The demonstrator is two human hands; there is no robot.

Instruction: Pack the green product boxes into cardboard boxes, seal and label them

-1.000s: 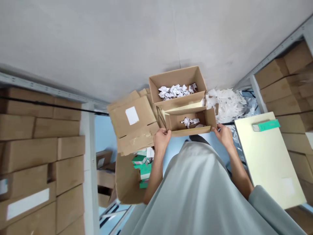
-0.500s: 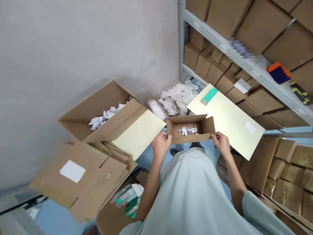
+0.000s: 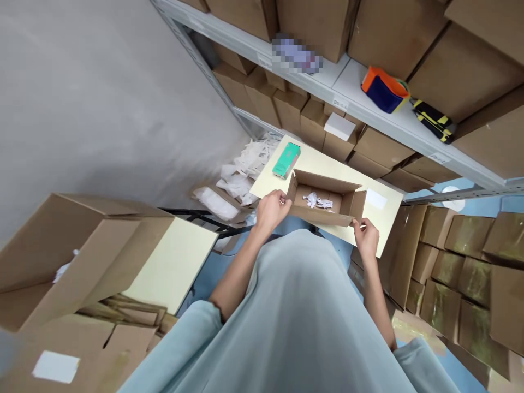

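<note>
Between my two hands is a small open cardboard box [image 3: 333, 217], with crumpled white paper [image 3: 317, 201] on its bottom. My left hand [image 3: 273, 210] pinches the box's left end. At the near right corner, my right hand [image 3: 365, 236] grips the edge with thumb and fingers. The box is over the near edge of a cream tabletop [image 3: 266, 177]; whether it touches the top I cannot tell. Just beyond its left end, a green box [image 3: 286, 160] lies on that tabletop, and a white label [image 3: 375, 198] lies to the right.
Behind the tabletop stands a metal shelf [image 3: 327, 90] full of cartons, holding an orange and blue pouch [image 3: 385, 90]. A large open carton [image 3: 106, 262] is at left, above flattened cardboard [image 3: 94, 344]. Stacked cartons [image 3: 454, 273] fill the right. Paper scraps [image 3: 249, 166] lie near the wall.
My view has turned right. Both hands have carried the small cardboard box from the gap between the tables to over the right-hand cream tabletop.
</note>
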